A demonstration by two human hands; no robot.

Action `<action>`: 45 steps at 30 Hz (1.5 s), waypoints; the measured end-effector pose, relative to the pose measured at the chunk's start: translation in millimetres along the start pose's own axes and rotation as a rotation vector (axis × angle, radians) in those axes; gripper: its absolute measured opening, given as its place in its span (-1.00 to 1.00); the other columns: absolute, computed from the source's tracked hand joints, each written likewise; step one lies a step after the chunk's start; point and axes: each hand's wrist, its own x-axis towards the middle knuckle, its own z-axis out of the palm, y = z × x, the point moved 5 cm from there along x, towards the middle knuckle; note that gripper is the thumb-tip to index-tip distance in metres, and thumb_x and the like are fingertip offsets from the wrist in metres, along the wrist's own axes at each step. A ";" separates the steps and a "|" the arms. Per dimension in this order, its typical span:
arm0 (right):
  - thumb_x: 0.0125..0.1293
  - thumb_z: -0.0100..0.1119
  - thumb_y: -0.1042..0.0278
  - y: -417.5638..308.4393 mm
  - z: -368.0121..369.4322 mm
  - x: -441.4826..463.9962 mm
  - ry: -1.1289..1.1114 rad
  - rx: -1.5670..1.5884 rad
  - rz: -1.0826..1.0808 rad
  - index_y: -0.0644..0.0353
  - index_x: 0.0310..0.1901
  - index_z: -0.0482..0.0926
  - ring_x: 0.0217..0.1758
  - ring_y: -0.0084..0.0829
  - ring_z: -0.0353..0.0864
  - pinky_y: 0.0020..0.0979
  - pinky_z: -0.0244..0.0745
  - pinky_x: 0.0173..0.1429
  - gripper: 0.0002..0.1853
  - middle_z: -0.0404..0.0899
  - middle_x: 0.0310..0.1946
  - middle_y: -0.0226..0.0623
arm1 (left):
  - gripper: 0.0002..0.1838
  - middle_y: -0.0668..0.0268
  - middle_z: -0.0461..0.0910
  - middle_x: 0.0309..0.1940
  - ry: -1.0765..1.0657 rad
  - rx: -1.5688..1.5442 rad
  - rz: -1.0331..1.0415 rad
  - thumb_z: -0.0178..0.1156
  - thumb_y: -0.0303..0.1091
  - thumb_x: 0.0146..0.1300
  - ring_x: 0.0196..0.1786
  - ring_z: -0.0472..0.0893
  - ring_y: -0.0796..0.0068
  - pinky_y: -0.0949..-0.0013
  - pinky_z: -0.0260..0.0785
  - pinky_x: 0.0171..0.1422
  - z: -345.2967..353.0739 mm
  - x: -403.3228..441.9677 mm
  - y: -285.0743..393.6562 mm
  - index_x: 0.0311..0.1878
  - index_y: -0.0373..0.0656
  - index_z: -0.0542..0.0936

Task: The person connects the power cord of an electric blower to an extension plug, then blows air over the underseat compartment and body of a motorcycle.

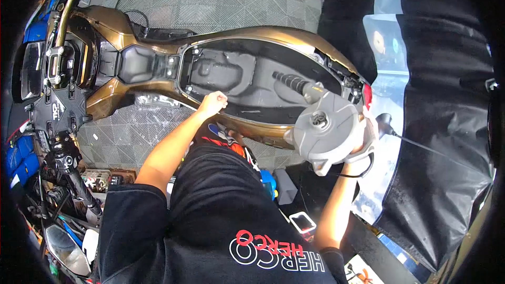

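The blower (331, 131) was a bulky, rounded grey machine with a dark, round opening in the middle of its body. It was held aloft over the tail end of the scooter (255, 32), tilted so that its black, ribbed nozzle (290, 81) reached over the storage compartment (223, 73) and pointed toward the front. The scooter stood with bronze panels curving around that open compartment (a black, moulded tub, stepped along its floor), its handlebar off to the left.

The person wears a black shirt (226, 205) with short sleeves (134, 221), red HERCO lettering (247, 237) and white-outlined HERCO lettering (317, 265).
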 end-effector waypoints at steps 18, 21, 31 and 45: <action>0.35 0.26 0.59 -27.7 75.4 -18.3 0.219 -0.283 -0.275 0.52 -0.04 0.60 0.05 -0.06 0.68 -0.17 0.60 0.20 -0.79 0.66 -0.02 0.11 | -0.85 0.19 0.76 -0.32 0.017 0.011 0.056 0.21 -0.38 0.41 -0.23 0.75 0.46 0.38 0.58 -0.07 0.3 -1.6 -7.5 -0.15 -0.28 0.64; 0.35 0.26 0.57 -1.1 71.8 -23.5 0.256 -0.210 -0.233 0.50 -0.02 0.60 0.06 -0.07 0.68 -0.17 0.60 0.21 -0.78 0.65 0.01 0.11 | -0.85 0.20 0.75 -0.34 0.013 0.009 0.072 0.21 -0.38 0.41 -0.24 0.74 0.46 0.38 0.58 -0.06 -0.8 -3.3 -5.1 -0.15 -0.29 0.64; 0.34 0.24 0.54 24.2 63.5 -24.6 0.236 -0.168 -0.262 0.44 0.04 0.58 0.10 -0.11 0.68 -0.18 0.59 0.22 -0.73 0.62 0.13 0.16 | -0.83 0.22 0.74 -0.36 -0.002 0.039 0.052 0.21 -0.36 0.40 -0.25 0.72 0.48 0.38 0.55 -0.07 0.3 -3.0 -5.2 -0.16 -0.28 0.64; 0.32 0.27 0.56 24.2 65.0 -30.1 0.262 -0.168 -0.282 0.48 -0.04 0.63 0.10 -0.08 0.69 -0.19 0.63 0.20 -0.77 0.64 0.09 0.17 | -0.83 0.20 0.75 -0.35 0.014 0.054 0.092 0.21 -0.36 0.39 -0.23 0.73 0.44 0.35 0.56 -0.04 -1.4 -7.5 -1.2 -0.13 -0.28 0.64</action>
